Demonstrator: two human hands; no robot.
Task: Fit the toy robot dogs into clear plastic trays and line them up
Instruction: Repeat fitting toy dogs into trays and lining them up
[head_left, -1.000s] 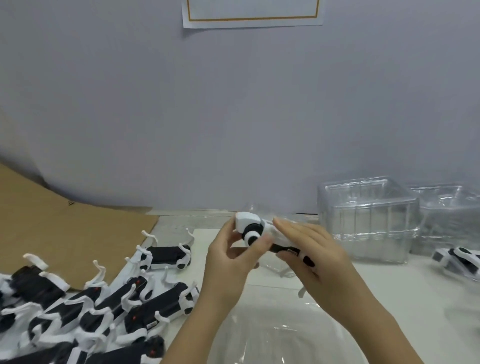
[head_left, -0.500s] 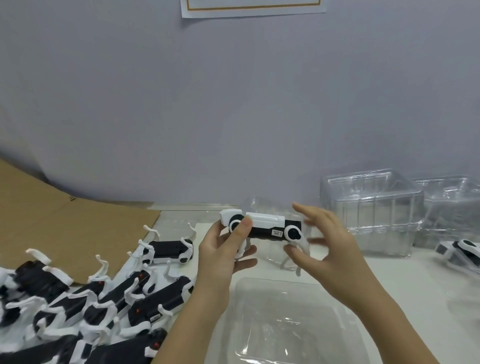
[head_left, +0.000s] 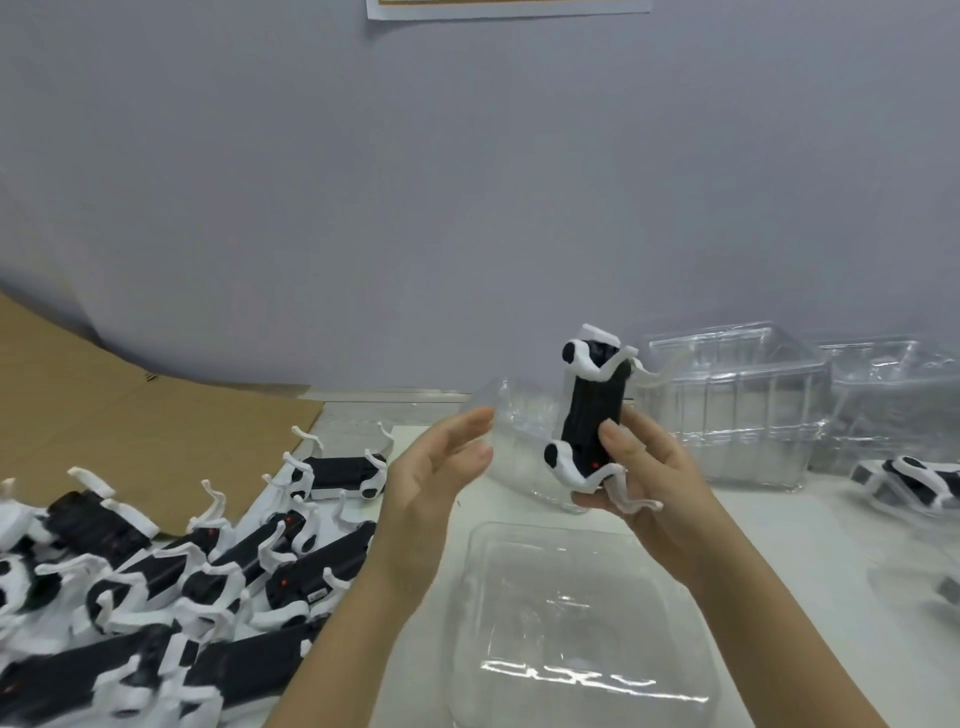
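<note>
Dog (head_left: 592, 410) stands on end, belly toward me, at four o'clock in my view. My right hand (head_left: 639, 483) grips it low on the body with the thumb across the front, while my left hand (head_left: 436, 467), at nine o'clock of it, is spread with straight fingers and holds nothing. I judge this the orienting step before seating: the empty tray (head_left: 571, 613) lies on the table (head_left: 779, 519) at six o'clock, below both hands. Next I'd need to tip the dog flat, match its legs to the tray's hollow and press it in, my left hand steadying the tray; the pile (head_left: 156, 571) lies at eight o'clock.
</note>
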